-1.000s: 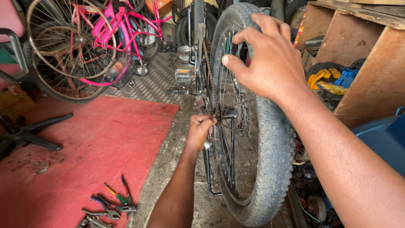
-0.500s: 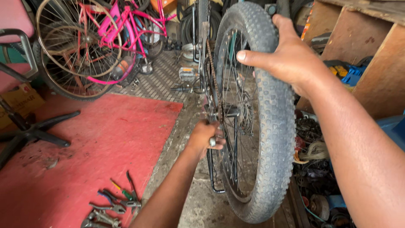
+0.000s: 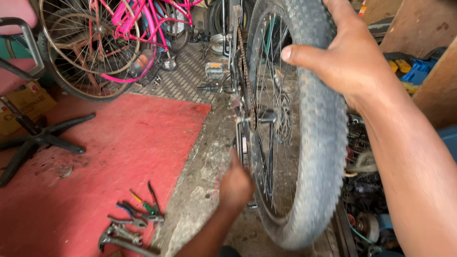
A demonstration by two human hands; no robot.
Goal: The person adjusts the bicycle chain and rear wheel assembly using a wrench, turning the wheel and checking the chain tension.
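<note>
Gripping the top of the knobby tyre [image 3: 320, 143], the right hand [image 3: 350, 62] is curling its fingers [image 3: 333, 9] over the tread while the thumb is pressing along the sidewall, which looks like a way of steadying the bicycle wheel [image 3: 290, 123] or keeping it from turning. Lower down, the left hand [image 3: 236, 185] is reaching in beside the spokes, just below the hub and chain [image 3: 247, 90]; it is blurred and seen from the back, so whether its fingers are closed on anything I cannot tell. The wheel is standing upright in the frame of a bicycle that is resting upside down, right in front of the person, between the two arms. Lying on the red mat [image 3: 95, 162] just left of the left arm is a loose cluster of pliers and hand tools [image 3: 133, 219], kept within reach. Beyond the mat, a pink bicycle [image 3: 143, 28] and bare wheels are leaning together, a black chair base [image 3: 38, 138] is sitting on the floor, and wooden shelving [image 3: 428, 28] is crowding the right side.
</note>
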